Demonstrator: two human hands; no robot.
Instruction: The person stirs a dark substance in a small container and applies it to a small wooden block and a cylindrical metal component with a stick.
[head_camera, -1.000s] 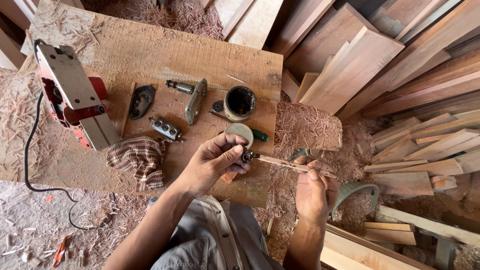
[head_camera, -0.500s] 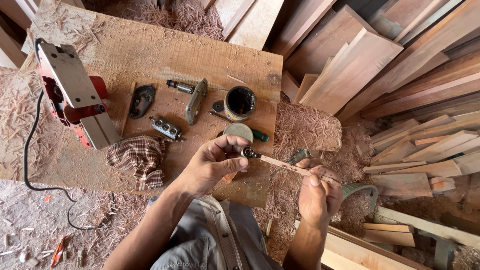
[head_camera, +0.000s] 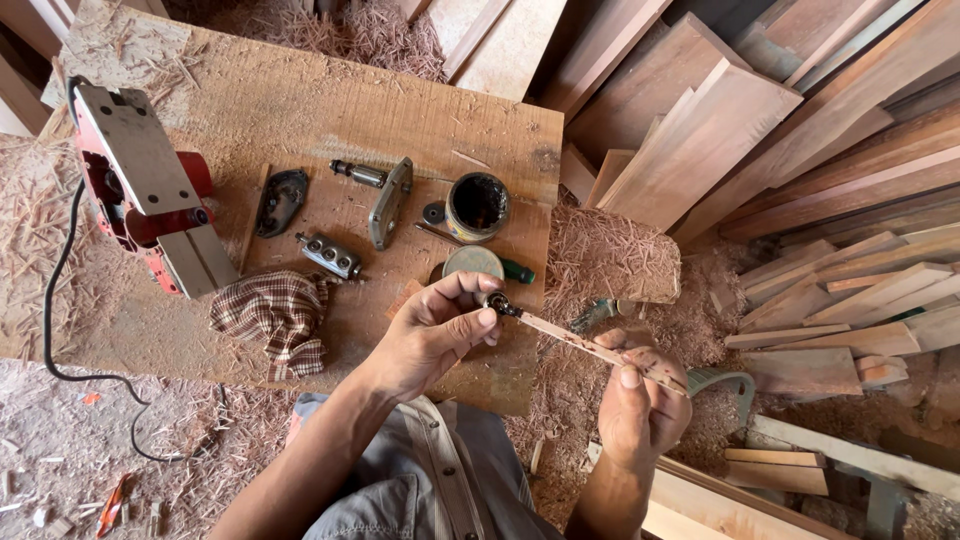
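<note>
Head view: left hand (head_camera: 435, 335) hides a small part (head_camera: 497, 303).

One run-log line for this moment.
left hand: pinching small dark part | right hand: holding thin wooden stick | stick tip at part

Rough wooden board (head_camera: 300, 110), checked cloth (head_camera: 272, 318)

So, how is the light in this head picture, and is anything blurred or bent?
Head view: soft, even daylight with weak shadows and no strong glare. The left hand, the thin wooden strip and the right hand are sharp. The wide lens bends the planks at the right edge. The small dark part at the strip's tip is too small to identify.
</note>
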